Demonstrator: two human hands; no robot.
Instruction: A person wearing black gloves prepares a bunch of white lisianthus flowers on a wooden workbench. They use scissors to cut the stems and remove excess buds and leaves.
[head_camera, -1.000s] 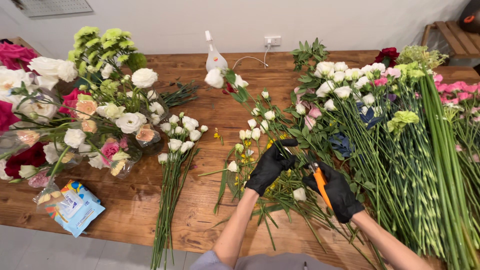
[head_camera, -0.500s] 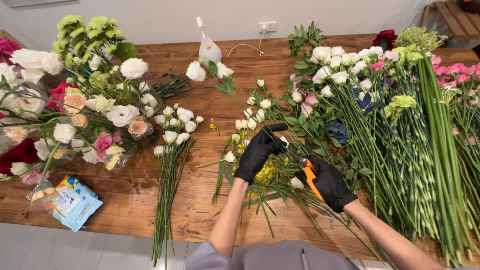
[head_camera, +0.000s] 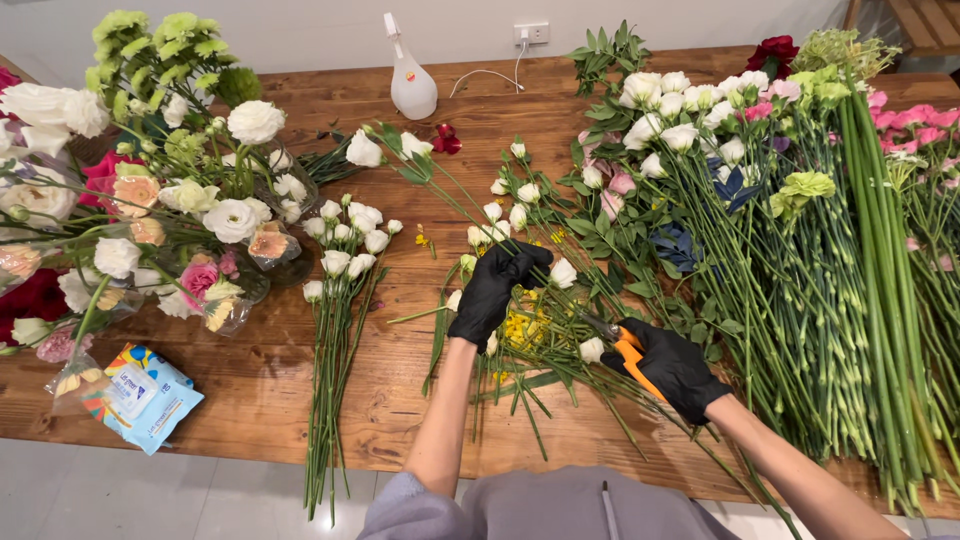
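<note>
My left hand (head_camera: 494, 291), in a black glove, grips the stem of a white-budded flower sprig (head_camera: 528, 215) that lies on the wooden table (head_camera: 260, 380). My right hand (head_camera: 672, 365), also gloved in black, holds orange-handled floral snips (head_camera: 622, 345) with the blades pointed at the stems just right of my left hand. Small yellow blooms (head_camera: 516, 326) lie under the stems between both hands. A trimmed bunch of white flowers (head_camera: 342, 270) lies to the left of my left hand.
A large pile of long-stemmed white, pink and green flowers (head_camera: 800, 230) covers the table's right half. Glass vases with mixed blooms (head_camera: 150, 210) stand at the left. A white spray bottle (head_camera: 410, 85) stands at the back. A blue packet (head_camera: 140, 395) lies near the front left edge.
Both hands shifted slightly left along the stems, and the snips moved closer to my left hand. The view tilted a little; the flower piles stay put.
</note>
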